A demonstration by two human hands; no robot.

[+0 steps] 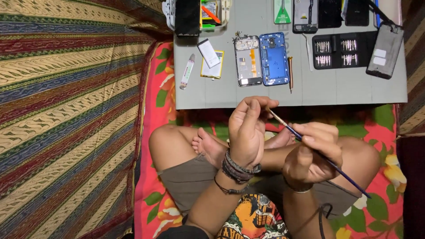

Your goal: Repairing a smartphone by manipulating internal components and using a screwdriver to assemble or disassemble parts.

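Step in hand: brushing, by the look of it, some small part pinched in the left hand [246,131]; part itself hidden behind curled fingers, too small to tell.
Left hand: raised over the lap, fingers closed around something unseen, bead bracelets [238,168] on the wrist.
Right hand: right hand [312,152] at 3 o'clock of the left, closed on a thin blue-handled brush [319,154], bristle tip touching the left fingertips.
Next move: likely calls for light strokes and a steady pinch, so nothing drops into the lap.
At 12 o'clock: grey work mat [354,90] with an opened phone frame [248,61], blue phone back [273,59] just beside it, screwdriver [290,73], black bit set [340,51].
At 11 o'clock: flat battery [212,62], pry tool [187,71].
In the way: nothing between hands; crossed legs directly below.
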